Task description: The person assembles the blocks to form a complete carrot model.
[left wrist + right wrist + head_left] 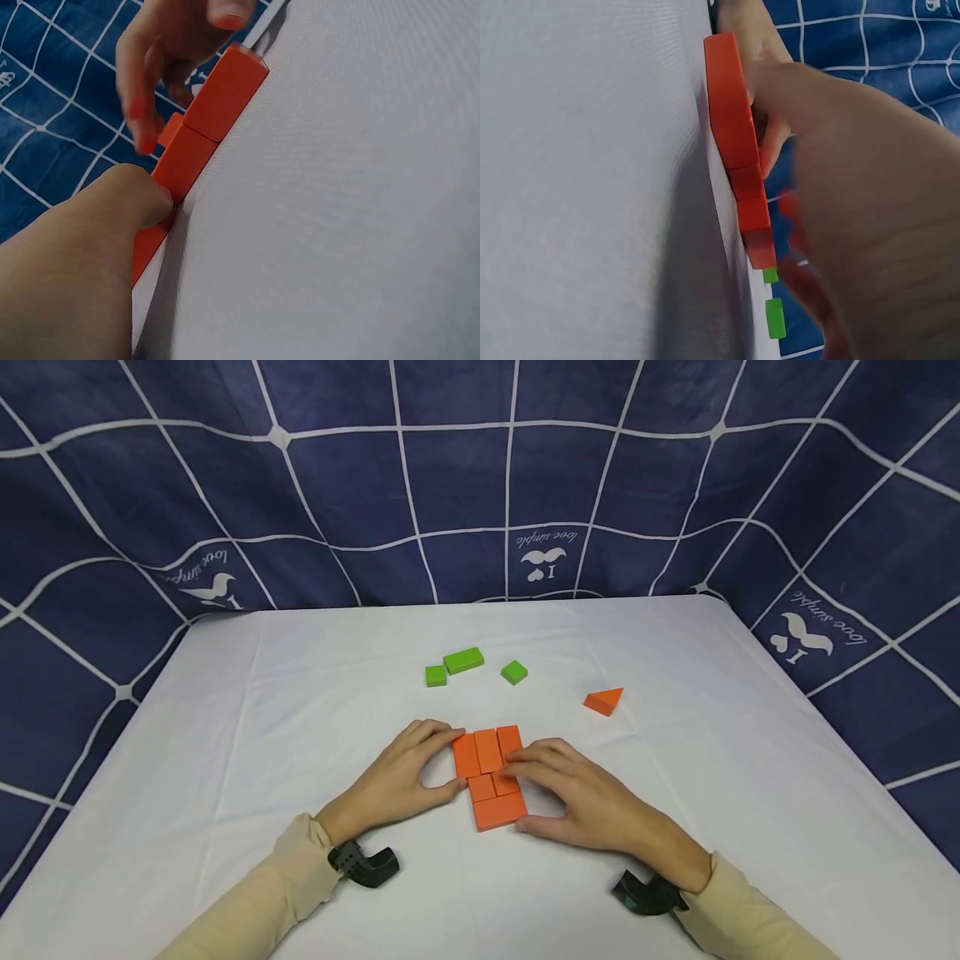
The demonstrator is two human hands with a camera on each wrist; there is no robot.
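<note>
Several orange blocks point(499, 810) lie fitted together as a rough rectangle on the white cloth. At its left side rests my left hand point(397, 777), index fingertip by the top left corner and thumb against the edge lower down. My right hand point(581, 789) reaches over the right side, fingertips above or touching a small orange block point(504, 782); which of the two I cannot tell. Its thumb is by the lower right corner. In the left wrist view a small orange piece point(171, 129) stands higher than the row point(225, 94). My right fingers partly hide the right-hand blocks.
Farther back lie a long green block point(463, 661) and two small green blocks, one left point(436, 676) and one right point(514, 672). An orange triangular block point(603, 701) lies behind my right hand. A blue checked curtain point(465, 468) hangs beyond the table's back edge.
</note>
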